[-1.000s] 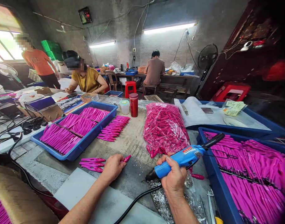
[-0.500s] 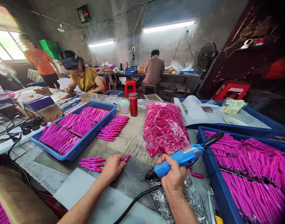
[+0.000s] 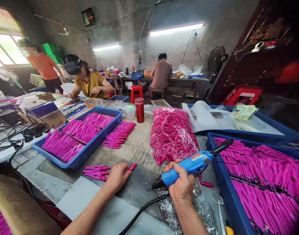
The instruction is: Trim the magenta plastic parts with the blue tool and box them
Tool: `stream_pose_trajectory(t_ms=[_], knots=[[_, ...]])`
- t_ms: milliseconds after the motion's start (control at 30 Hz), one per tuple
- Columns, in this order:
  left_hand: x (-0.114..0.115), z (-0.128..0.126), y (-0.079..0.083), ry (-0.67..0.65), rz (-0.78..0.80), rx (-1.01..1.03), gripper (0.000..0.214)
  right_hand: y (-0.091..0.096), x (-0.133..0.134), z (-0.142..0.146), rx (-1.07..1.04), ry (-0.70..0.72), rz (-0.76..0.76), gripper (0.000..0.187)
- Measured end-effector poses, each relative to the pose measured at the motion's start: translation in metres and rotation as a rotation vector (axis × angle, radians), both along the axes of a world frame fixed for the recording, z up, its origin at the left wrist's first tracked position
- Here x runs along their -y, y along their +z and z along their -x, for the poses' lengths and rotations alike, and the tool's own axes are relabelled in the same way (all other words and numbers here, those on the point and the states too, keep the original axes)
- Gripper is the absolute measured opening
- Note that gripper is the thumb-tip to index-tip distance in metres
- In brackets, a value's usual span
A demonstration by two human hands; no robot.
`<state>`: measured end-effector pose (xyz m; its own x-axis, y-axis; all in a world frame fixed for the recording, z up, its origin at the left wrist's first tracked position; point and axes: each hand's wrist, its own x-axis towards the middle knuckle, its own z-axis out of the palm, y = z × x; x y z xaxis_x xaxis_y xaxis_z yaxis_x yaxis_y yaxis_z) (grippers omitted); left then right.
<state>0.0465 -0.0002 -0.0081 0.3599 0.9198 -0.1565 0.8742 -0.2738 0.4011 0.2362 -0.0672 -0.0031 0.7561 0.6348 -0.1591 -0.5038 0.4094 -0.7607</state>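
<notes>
My left hand (image 3: 118,176) is closed round a slim magenta plastic piece (image 3: 132,166), whose glossy darker tip pokes out past the fingers. Just left of it, several similar magenta pieces (image 3: 97,168) lie side by side on the table. My right hand (image 3: 180,179) grips a blue electric screwdriver (image 3: 186,164) by its body. The screwdriver's black nose points left and down, close to the tabletop, with a thin bit just visible. Tiny metal rings or washers (image 3: 146,173) are scattered between the two hands. Under my right wrist is a clear bag (image 3: 167,207) of small shiny metal parts.
A blue tray (image 3: 78,160) of magenta pieces stands left, another blue tray (image 3: 233,195) right. Ahead sit a full plastic bag (image 3: 173,133), a row of pieces (image 3: 118,134), a red flask (image 3: 140,111) and a lidded cup (image 3: 130,112). A black cord (image 3: 144,209) crosses in front. Other people work beyond.
My hands, the magenta piece and the screwdriver have barely moved. Across the table, the person in the yellow top has raised a hand toward the chest.
</notes>
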Motion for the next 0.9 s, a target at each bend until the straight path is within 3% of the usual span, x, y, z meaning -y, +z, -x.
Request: stream_pose_trajectory(t_ms=[567, 900], knots=[[-0.0060, -0.0034, -0.0019, 0.064, 0.044, -0.046, 0.008, -0.0017, -0.0004, -0.0006, 0.035, 0.018, -0.007, 0.040], [0.0003, 0.0037, 0.0004, -0.011, -0.010, 0.057, 0.013, 0.0045, 0.0001, -0.0004, -0.019, 0.008, 0.020, 0.040]])
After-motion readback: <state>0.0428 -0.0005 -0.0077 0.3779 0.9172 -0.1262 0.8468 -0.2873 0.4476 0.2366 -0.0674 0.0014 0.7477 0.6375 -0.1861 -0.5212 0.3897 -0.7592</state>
